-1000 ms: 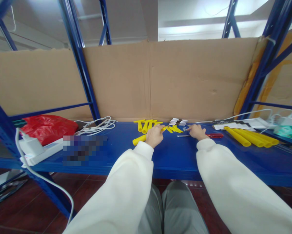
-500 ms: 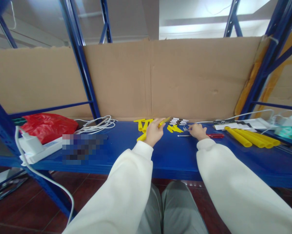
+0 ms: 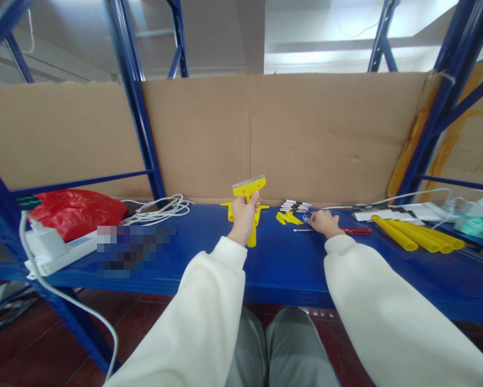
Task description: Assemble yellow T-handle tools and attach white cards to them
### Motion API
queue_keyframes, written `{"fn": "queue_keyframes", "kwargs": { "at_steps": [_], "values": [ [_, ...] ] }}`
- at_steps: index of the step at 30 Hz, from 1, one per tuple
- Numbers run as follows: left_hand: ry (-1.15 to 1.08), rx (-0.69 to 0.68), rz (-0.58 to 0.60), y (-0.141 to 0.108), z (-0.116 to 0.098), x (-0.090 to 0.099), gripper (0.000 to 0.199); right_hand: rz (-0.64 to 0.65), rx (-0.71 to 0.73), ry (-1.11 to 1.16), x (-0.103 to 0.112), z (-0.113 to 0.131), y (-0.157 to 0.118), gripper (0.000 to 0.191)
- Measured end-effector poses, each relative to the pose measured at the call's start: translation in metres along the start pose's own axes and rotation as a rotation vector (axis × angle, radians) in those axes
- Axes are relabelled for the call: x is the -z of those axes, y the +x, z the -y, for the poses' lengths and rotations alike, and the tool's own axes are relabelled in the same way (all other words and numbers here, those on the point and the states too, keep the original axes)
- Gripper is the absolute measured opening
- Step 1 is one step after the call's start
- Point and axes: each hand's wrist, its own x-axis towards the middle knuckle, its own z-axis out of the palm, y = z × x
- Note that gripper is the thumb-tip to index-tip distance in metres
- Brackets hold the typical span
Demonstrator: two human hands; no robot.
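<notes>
My left hand (image 3: 243,217) is wrapped round a yellow scraper (image 3: 250,186), its wide head raised with a grey edge on top. Other yellow T-shaped pieces (image 3: 230,212) lie behind and beside that hand. My right hand (image 3: 325,222) rests on the blue shelf by a little heap of small metal parts (image 3: 306,219); its fingertips are bent down and what they pinch is too small to make out. Under it lies a screwdriver (image 3: 356,231) with a red handle. Small yellow pieces (image 3: 289,218) and black-and-white strips (image 3: 295,206) are left of my right hand.
Several yellow tubes (image 3: 418,235) lie at the right beside flat packets (image 3: 380,213). A red bag (image 3: 78,210), a white power strip (image 3: 70,255) and a coiled white cable (image 3: 164,208) are at the left. Cardboard (image 3: 325,134) stands behind the blue shelf (image 3: 289,269).
My left hand has turned and shifted slightly left, bringing the scraper's head up into full view. My right hand has stayed by the small metal parts. The view has tilted slightly.
</notes>
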Motion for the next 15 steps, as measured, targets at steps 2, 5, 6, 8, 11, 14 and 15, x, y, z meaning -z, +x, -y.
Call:
{"fn": "queue_keyframes", "kwargs": {
  "at_steps": [2,5,6,8,11,14,15],
  "values": [
    [-0.101,0.064,-0.005,-0.002,-0.006,-0.001,0.032,0.004,0.003,-0.043,0.002,0.002,-0.002,0.021],
    [-0.242,0.158,-0.002,-0.005,-0.012,-0.002,0.031,0.011,-0.002,-0.088,0.004,0.005,-0.005,0.024],
    [-0.283,0.200,-0.007,-0.006,-0.013,-0.002,0.031,0.017,-0.002,-0.094,0.005,0.006,-0.005,0.026],
    [-0.344,0.295,-0.026,-0.006,-0.012,-0.002,0.031,0.029,-0.002,-0.102,0.006,0.007,-0.006,0.027],
    [-0.361,0.436,-0.027,-0.006,-0.008,0.000,0.024,0.033,0.004,-0.106,0.006,0.007,-0.005,0.028],
    [-0.290,0.564,0.077,-0.006,0.000,0.001,0.023,0.024,0.011,-0.111,0.005,0.006,-0.004,0.030],
    [-0.250,0.607,0.126,-0.007,0.003,0.001,0.023,0.022,0.014,-0.111,0.004,0.006,-0.004,0.030]
  ]
}}
